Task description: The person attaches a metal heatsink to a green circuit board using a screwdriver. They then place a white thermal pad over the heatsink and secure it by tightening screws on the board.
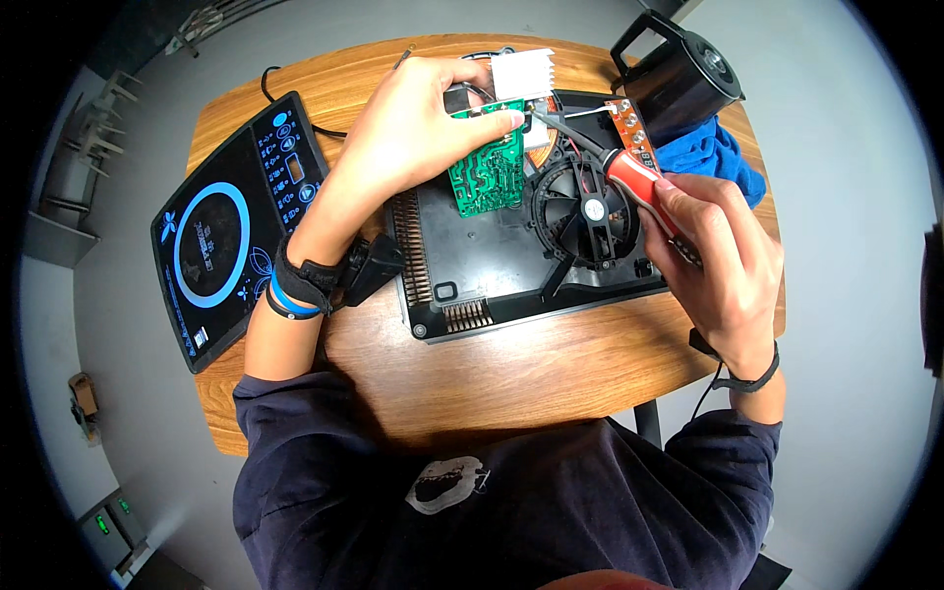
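Note:
My left hand grips a green circuit board with a silver heat sink, its thumb on the board's upper part. My right hand holds a screwdriver with a red-and-black handle, its tip near the board's upper right edge beside my left thumb; whether it touches is unclear. Under both lies the open black base of an appliance, with a black fan, a partly hidden copper coil and a small orange button board.
A black glass cooktop panel with a cord lies at the left of the wooden table. A black kettle or jug and a crumpled blue cloth are at the back right. Chairs and other furniture stand beyond the table at the left.

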Available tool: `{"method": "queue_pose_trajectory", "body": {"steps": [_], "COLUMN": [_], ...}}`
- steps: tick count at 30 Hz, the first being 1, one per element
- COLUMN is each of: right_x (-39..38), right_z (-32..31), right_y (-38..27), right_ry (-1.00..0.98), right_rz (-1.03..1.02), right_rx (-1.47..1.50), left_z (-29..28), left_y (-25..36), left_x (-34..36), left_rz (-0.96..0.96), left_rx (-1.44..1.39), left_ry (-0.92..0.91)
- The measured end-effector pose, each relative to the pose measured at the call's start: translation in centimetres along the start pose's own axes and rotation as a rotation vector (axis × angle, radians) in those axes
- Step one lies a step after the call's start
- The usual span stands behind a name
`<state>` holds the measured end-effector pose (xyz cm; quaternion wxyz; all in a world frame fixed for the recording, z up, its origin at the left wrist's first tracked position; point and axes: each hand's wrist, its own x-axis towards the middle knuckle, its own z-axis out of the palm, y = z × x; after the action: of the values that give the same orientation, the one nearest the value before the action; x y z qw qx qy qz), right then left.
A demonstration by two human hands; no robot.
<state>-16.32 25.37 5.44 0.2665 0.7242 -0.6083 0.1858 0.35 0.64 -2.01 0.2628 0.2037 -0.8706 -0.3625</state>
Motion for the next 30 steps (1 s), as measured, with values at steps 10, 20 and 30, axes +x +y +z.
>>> {"method": "queue_pose_trajectory", "body": {"steps": [10,20,30], "right_x": [0.1,0.5,0.0], "right_z": [-0.2,-0.1,-1.1], "right_y": [-0.4,-0.9,-1.5], "right_ry": [-0.035,-0.031,-0.119], "right_rz": [0.114,0.086,0.080], "right_rx": [0.067,0.037,0.020], "left_z": [0.0,0.0,0.2], "left_y": [0.1,0.2,0.1], "left_x": [-0.1,-0.1,-0.2], "left_rz": [0.007,-0.007,0.033], "left_rx": [-0.018,0.014,-0.018], "left_ry": [0.010,0.025,0.053]}}
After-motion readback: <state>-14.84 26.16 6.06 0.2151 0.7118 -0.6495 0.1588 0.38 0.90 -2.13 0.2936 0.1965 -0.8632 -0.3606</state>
